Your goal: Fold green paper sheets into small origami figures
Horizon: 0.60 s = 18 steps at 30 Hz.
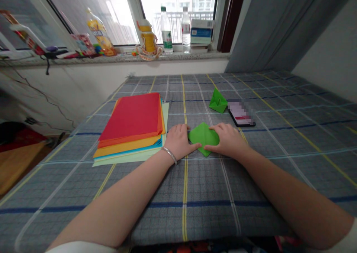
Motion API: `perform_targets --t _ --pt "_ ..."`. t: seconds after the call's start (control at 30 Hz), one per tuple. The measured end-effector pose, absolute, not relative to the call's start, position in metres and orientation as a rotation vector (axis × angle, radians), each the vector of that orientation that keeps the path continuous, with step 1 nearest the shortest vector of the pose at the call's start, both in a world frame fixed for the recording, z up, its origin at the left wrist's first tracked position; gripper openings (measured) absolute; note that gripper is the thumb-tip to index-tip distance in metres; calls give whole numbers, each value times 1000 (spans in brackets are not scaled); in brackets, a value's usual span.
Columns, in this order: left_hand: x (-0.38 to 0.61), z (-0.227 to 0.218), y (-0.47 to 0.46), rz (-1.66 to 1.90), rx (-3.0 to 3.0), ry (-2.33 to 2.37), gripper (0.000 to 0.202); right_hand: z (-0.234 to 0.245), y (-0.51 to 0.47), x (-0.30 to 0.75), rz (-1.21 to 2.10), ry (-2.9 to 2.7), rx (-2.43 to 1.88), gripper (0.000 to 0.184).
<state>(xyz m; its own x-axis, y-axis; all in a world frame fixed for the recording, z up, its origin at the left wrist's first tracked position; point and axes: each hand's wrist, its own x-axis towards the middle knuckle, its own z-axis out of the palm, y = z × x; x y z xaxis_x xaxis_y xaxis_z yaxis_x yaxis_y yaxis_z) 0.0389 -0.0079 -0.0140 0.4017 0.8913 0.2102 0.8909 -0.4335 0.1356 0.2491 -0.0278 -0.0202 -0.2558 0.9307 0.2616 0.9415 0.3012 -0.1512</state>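
A folded green paper [203, 137] lies on the grey checked cloth [195, 178] in front of me. My left hand [180, 140], with a silver bracelet at the wrist, presses its fingers together on the paper's left edge. My right hand [228, 139] pinches the paper's right side, thumb near its lower corner. Both hands are closed on the paper, which stays flat against the cloth. A second, finished green paper shape [218, 101] stands a little further back, right of centre.
A stack of coloured paper sheets [134, 125], red on top, lies to the left. A phone [241, 113] rests to the right of the folded shape. Bottles [166, 32], a box [202, 32] and snack packs line the window sill [111, 58] beyond the cloth.
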Motion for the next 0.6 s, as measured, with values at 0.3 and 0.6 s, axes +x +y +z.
perform_targets --t 0.3,0.6 --pt "35 -15 -3 434 2690 1423 70 -34 -27 257 51 -2325 -1531 85" --pt "26 -17 7 502 2878 1068 35 -13 -22 270 161 -2531 -1130 28"
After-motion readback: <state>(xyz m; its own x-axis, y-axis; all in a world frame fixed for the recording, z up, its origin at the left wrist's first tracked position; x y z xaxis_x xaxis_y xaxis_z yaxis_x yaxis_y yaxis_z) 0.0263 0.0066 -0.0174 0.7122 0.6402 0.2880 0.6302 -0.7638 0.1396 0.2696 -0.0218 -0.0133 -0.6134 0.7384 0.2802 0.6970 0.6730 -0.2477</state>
